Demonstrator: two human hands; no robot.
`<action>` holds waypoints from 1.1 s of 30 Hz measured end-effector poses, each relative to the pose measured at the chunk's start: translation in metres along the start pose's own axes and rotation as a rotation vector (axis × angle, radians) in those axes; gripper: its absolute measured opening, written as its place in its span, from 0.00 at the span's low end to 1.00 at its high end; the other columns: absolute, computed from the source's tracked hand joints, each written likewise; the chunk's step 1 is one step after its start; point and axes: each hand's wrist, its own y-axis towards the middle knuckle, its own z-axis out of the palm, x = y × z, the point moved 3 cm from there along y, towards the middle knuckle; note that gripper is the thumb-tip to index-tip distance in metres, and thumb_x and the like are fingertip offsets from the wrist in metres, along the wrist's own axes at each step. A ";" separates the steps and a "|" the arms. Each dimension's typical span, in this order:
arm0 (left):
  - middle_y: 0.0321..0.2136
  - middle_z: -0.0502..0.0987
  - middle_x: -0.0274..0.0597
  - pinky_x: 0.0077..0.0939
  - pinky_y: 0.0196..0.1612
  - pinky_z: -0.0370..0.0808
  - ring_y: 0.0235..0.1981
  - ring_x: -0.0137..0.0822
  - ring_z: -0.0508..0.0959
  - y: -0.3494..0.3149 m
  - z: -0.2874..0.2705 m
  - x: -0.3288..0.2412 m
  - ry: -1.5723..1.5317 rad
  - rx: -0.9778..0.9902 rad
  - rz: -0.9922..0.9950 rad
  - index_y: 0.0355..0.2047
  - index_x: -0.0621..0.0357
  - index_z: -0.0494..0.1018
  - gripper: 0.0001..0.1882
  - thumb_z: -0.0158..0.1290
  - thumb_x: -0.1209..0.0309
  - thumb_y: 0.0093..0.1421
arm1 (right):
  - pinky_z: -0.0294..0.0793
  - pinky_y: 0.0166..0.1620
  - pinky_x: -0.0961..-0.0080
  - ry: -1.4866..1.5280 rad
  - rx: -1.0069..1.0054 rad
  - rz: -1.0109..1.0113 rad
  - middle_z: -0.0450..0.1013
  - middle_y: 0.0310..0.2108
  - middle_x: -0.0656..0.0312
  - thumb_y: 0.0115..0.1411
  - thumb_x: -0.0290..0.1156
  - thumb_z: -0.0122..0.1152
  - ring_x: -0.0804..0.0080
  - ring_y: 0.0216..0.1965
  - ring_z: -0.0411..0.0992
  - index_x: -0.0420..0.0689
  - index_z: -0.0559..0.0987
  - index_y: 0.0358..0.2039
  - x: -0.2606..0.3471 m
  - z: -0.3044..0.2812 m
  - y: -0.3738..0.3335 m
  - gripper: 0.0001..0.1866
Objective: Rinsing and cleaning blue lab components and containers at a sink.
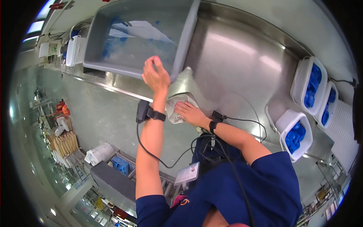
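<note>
My left hand (155,77) is at the near rim of a grey plastic tub (132,72), its fingers bent and partly apart. I see nothing in that hand; whether it touches the rim I cannot tell. The tub holds clear liquid (147,47), with blue patches showing through. My right hand (191,114) lies with outstretched fingers on a crumpled whitish bag or cloth (175,116) with a grey edge, at the near edge of the steel bench (227,68). What lies under that palm is hidden. Each wrist wears a black strap with a small cabled device.
White bins (308,145) holding blue pieces (296,138) stand along the bench's right side. A white container (76,51) is left of the tub. Black cables (242,120) loop from my wrists across my lap. A blue crate (121,165) sits lower left.
</note>
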 end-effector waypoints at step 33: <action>0.53 0.74 0.43 0.42 0.58 0.62 0.54 0.37 0.72 -0.546 -0.483 0.496 -0.628 -0.142 -1.356 0.57 0.54 0.65 0.27 0.44 0.50 0.66 | 0.30 0.66 0.36 -0.674 -0.332 1.149 0.39 0.71 0.46 0.59 0.70 0.37 0.42 0.71 0.32 0.54 0.48 0.71 0.035 0.082 0.043 0.47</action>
